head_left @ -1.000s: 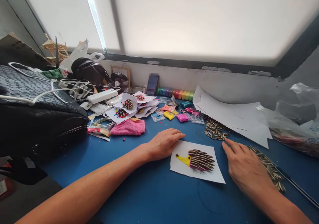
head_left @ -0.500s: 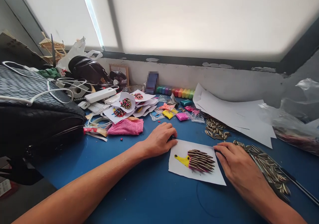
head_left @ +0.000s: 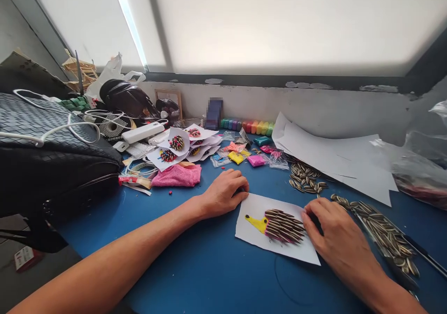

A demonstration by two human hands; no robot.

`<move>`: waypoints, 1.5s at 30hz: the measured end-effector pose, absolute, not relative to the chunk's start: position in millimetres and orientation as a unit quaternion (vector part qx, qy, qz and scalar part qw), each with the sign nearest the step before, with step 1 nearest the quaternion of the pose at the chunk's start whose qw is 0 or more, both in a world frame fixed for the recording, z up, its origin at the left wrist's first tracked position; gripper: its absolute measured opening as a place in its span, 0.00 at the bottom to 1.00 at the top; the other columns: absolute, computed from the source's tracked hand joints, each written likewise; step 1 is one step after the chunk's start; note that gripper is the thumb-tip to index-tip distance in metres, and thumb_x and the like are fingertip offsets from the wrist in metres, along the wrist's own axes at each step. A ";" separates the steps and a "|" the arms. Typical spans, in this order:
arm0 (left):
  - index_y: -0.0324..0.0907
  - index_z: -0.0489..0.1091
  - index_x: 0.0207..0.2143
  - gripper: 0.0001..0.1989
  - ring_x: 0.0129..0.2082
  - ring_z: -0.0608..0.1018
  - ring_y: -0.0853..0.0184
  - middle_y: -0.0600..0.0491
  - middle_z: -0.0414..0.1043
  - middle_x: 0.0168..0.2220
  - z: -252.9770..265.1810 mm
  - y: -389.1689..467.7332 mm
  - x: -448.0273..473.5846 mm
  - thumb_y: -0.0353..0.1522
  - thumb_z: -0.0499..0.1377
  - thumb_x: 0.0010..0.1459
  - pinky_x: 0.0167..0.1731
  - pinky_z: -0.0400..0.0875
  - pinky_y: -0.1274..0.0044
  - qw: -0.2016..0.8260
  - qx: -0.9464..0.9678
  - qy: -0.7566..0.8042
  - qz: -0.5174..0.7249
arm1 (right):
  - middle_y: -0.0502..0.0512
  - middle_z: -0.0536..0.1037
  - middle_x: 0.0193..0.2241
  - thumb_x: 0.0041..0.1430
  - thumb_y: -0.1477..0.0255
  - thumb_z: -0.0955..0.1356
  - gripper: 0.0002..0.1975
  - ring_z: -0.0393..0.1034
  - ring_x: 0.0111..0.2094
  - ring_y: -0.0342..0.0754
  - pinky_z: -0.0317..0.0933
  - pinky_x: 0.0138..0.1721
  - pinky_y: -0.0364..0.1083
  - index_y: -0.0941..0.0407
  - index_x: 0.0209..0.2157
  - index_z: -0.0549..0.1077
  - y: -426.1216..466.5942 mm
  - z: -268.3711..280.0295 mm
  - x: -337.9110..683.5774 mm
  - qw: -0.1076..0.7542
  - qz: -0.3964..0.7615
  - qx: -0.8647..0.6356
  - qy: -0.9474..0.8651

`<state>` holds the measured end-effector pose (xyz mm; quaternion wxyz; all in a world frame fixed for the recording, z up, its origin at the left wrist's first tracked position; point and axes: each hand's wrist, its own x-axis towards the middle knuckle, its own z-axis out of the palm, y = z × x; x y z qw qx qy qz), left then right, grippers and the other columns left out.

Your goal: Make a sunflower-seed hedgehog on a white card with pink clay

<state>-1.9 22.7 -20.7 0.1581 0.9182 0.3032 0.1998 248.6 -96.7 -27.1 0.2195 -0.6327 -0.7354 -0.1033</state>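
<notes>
A white paper sheet (head_left: 251, 239) lies on the blue table. It bears a hedgehog picture (head_left: 283, 226) with a yellow clay head, dark eye and nose, and a body of striped sunflower seeds over pink clay. My left hand (head_left: 225, 192) rests on the table with fingers curled, its thumb and fingertips at the sheet's upper left corner. On the opposite side, my right hand (head_left: 331, 230) has thumb and forefinger closed at the upper right corner. Loose sunflower seeds (head_left: 379, 230) lie just beyond the right hand.
Finished seed pictures (head_left: 176, 142) are piled behind a pink cloth (head_left: 177, 175). Small clay packets (head_left: 256, 160) sit mid-table, near more blank paper sheets (head_left: 335, 153). A black woven bag (head_left: 52, 151) fills the left side; a clear plastic bag (head_left: 415, 165) stands at right.
The view has shifted slightly. Both hands stay at the sheet's upper corners; the right hand and the sheet's right side appear a little further right.
</notes>
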 end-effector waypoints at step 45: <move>0.38 0.70 0.43 0.09 0.51 0.72 0.60 0.45 0.73 0.46 -30.7 79.6 10.9 0.32 0.55 0.65 0.55 0.64 0.70 0.012 0.913 0.362 0.186 | 0.57 0.79 0.36 0.64 0.75 0.58 0.13 0.74 0.37 0.52 0.65 0.38 0.51 0.56 0.43 0.72 -95.0 -38.2 258.6 0.219 -0.241 -0.576 -0.750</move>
